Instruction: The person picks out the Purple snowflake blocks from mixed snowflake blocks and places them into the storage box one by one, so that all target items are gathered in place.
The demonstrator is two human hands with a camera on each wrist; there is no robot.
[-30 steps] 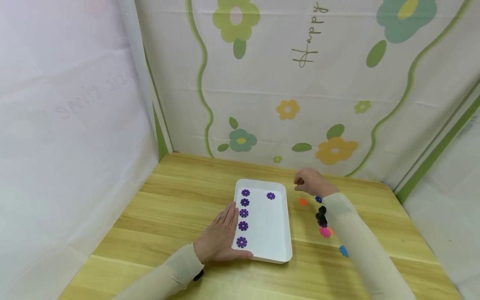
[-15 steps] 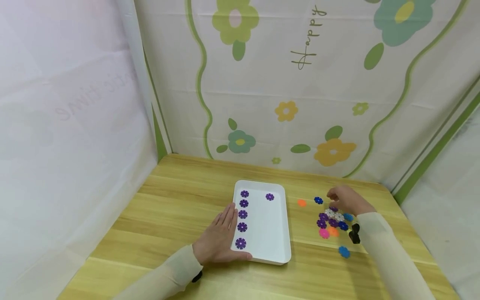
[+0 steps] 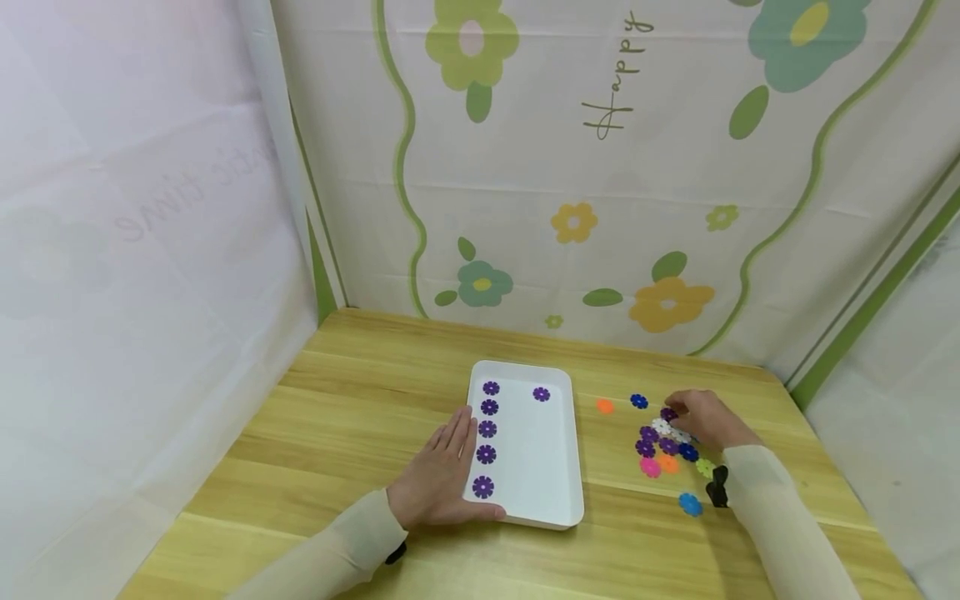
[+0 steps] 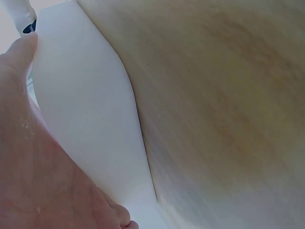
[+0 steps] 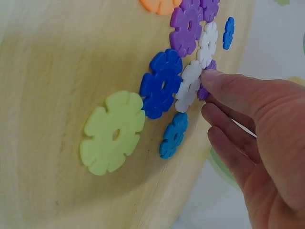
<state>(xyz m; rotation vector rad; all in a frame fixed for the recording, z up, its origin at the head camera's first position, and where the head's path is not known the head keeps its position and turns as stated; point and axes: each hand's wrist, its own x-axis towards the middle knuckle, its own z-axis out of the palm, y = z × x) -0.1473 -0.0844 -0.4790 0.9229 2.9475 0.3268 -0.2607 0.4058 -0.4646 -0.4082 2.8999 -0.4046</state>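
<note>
My left hand (image 3: 435, 483) lies along the left and near edges of a white tray (image 3: 536, 467), its fingers straight and its thumb over the near rim. In the left wrist view the palm rests against the tray's outer wall (image 4: 90, 95). A column of purple snowflake discs (image 3: 487, 428) lines the tray's left side, and one purple disc (image 3: 541, 394) sits at its far right. Over the loose pile, my right hand (image 3: 708, 417) pinches a purple snowflake disc (image 5: 208, 86) by its edge; the index finger is mostly hidden in the right wrist view.
Right of the tray lie loose discs: white (image 3: 661, 427), dark blue (image 3: 687, 452), pink (image 3: 650, 467), orange (image 3: 668, 463), yellow-green (image 3: 704, 467) and light blue (image 3: 690, 504). An orange disc (image 3: 604, 406) and a blue one (image 3: 639, 401) lie apart. A printed cloth (image 3: 510, 183) hangs behind the table.
My right hand has gone from beside the tray's far right corner to the right, down to the loose discs, and now has hold of a purple one. The left hand stays put.
</note>
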